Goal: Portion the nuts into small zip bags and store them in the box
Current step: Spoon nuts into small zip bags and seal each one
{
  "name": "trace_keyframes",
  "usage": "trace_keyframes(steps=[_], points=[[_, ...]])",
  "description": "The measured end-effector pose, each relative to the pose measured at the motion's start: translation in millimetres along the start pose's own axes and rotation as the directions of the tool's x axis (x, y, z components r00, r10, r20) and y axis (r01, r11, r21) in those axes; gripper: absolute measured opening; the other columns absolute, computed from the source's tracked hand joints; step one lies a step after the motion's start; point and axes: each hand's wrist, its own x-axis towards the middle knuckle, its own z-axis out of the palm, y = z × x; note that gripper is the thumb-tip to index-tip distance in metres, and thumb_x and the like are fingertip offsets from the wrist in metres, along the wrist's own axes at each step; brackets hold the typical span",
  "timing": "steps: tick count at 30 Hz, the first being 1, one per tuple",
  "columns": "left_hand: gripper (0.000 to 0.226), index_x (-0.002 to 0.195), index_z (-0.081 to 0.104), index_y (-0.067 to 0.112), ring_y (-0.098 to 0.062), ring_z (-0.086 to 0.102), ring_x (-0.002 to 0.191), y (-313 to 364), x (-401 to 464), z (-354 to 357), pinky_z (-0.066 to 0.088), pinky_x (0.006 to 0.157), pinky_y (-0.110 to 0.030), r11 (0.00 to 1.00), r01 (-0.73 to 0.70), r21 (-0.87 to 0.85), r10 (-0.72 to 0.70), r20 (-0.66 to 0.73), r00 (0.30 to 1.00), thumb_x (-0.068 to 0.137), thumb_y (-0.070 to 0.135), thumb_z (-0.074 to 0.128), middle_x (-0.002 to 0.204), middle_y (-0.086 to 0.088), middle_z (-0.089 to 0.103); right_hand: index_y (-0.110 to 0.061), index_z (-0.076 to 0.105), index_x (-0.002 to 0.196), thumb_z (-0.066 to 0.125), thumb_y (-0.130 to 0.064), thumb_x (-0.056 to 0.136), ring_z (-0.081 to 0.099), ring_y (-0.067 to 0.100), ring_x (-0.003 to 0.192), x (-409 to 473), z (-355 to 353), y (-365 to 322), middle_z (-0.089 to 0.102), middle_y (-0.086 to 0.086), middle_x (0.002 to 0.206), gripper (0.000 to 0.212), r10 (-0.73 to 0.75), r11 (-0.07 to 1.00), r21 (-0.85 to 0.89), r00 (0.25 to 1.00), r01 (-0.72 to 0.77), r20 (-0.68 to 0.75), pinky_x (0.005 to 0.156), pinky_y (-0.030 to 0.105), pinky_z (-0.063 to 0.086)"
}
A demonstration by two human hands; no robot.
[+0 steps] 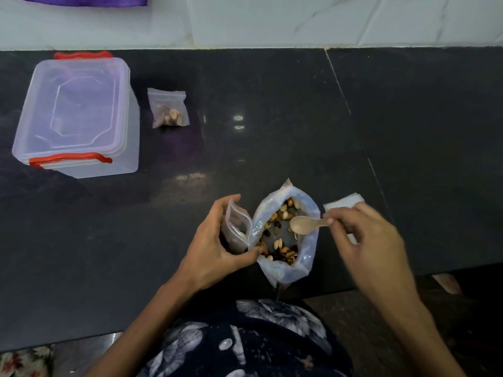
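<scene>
A large clear bag of mixed nuts point(284, 235) stands open on the dark counter near its front edge. My left hand point(215, 246) grips a small open zip bag point(236, 227) upright beside the big bag's left side. My right hand point(364, 235) pinches the handle of a small pale spoon point(304, 223), whose bowl hovers over the nuts. A small filled zip bag point(168, 108) lies farther back on the counter. The clear plastic box point(79, 115) with red clips stands at the back left, its lid on.
A stack of flat small zip bags point(344, 201) lies partly hidden behind my right hand. The dark stone counter point(272, 104) meets a white tiled wall point(272, 20) at the back. My patterned clothing is below the counter's front edge.
</scene>
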Motion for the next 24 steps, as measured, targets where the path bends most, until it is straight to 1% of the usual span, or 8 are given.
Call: trace_keyframes(steps=[4, 9, 11, 13, 16, 19, 22, 24], points=[[0.078, 0.128, 0.042, 0.027, -0.003, 0.064, 0.092, 0.3, -1.4, 0.0, 0.048, 0.078, -0.011, 1.000, 0.026, -0.010, -0.026, 0.026, 0.999, 0.061, 0.045, 0.077, 0.102, 0.018, 0.062, -0.023, 0.067, 0.095, 0.056, -0.019, 0.091, 0.048, 0.002, 0.065, -2.1, 14.6, -1.5, 0.049, -0.013, 0.079, 0.012, -0.076, 0.995, -0.052, 0.989, 0.083, 0.126, 0.055, 0.016, 0.039], [0.073, 0.124, 0.045, 0.027, -0.002, 0.064, 0.092, -1.3, -2.2, -2.5, 0.050, 0.079, -0.015, 1.000, 0.025, 0.009, -0.025, 0.038, 0.999, 0.061, 0.048, 0.076, 0.100, 0.020, 0.063, -0.027, 0.064, 0.093, 0.051, -0.024, 0.094, 0.048, 0.002, 0.071, 7.0, 9.4, -2.9, 0.050, -0.013, 0.081, 0.013, -0.078, 0.994, -0.054, 0.959, 0.097, 0.273, 0.058, 0.018, 0.038], [0.072, 0.123, 0.046, 0.027, -0.003, 0.065, 0.091, -2.0, -3.0, -3.2, 0.051, 0.079, -0.016, 1.000, 0.029, 0.001, -0.030, 0.039, 0.999, 0.061, 0.048, 0.077, 0.099, 0.020, 0.064, -0.029, 0.064, 0.093, 0.052, -0.025, 0.093, 0.051, 0.001, 0.075, 10.8, 12.8, -3.3, 0.056, -0.014, 0.088, 0.012, -0.045, 0.999, -0.002, 0.942, 0.048, 0.333, 0.064, 0.020, 0.042], [0.069, 0.122, 0.047, 0.028, -0.003, 0.065, 0.090, -2.1, -4.0, -3.1, 0.051, 0.079, -0.016, 0.999, 0.034, -0.010, -0.033, 0.039, 0.999, 0.062, 0.046, 0.077, 0.098, 0.019, 0.065, -0.028, 0.064, 0.093, 0.053, -0.024, 0.093, 0.056, 0.003, 0.075, 12.7, 18.5, -2.1, 0.063, -0.011, 0.089, 0.012, 0.030, 0.996, 0.063, 0.937, -0.056, 0.349, 0.066, 0.024, 0.048], [0.068, 0.120, 0.047, 0.028, -0.003, 0.066, 0.089, -1.8, -4.9, -1.5, 0.050, 0.078, -0.014, 0.999, 0.036, -0.009, -0.035, 0.031, 0.999, 0.064, 0.035, 0.085, 0.097, 0.018, 0.066, -0.027, 0.065, 0.090, 0.054, -0.022, 0.092, 0.058, 0.001, 0.075, 12.9, 28.1, 2.1, 0.065, -0.012, 0.088, 0.011, 0.158, 0.954, 0.185, 0.917, -0.238, 0.365, 0.063, 0.019, 0.044], [0.065, 0.119, 0.048, 0.027, -0.002, 0.066, 0.087, -2.0, -5.3, -0.4, 0.049, 0.077, -0.013, 0.999, 0.038, -0.008, -0.037, 0.028, 0.999, 0.066, 0.023, 0.085, 0.095, 0.019, 0.066, -0.026, 0.065, 0.083, 0.056, -0.020, 0.091, 0.058, 0.001, 0.078, 11.9, 34.2, 7.0, 0.065, -0.012, 0.084, 0.013, 0.219, 0.901, 0.275, 0.899, -0.335, 0.379, 0.063, 0.018, 0.040], [0.065, 0.119, 0.048, 0.026, -0.005, 0.067, 0.086, -0.7, -5.4, 0.0, 0.050, 0.075, -0.014, 0.999, 0.035, -0.029, -0.034, 0.028, 0.999, 0.066, 0.027, 0.085, 0.095, 0.016, 0.067, -0.026, 0.064, 0.080, 0.056, -0.019, 0.092, 0.054, 0.000, 0.069, 10.5, 33.0, 10.0, 0.062, -0.013, 0.077, 0.016, 0.247, 0.849, 0.341, 0.873, -0.404, 0.420, 0.062, 0.018, 0.037], [0.065, 0.118, 0.048, 0.027, -0.006, 0.067, 0.085, 1.5, -6.0, 0.7, 0.052, 0.074, -0.017, 0.998, 0.034, -0.043, -0.033, 0.017, 0.999, 0.065, 0.033, 0.084, 0.096, 0.014, 0.067, -0.024, 0.064, 0.082, 0.056, -0.019, 0.092, 0.054, 0.000, 0.071, 10.6, 28.9, 12.2, 0.060, -0.013, 0.076, 0.015, 0.264, 0.825, 0.362, 0.863, -0.433, 0.430, 0.063, 0.017, 0.037]])
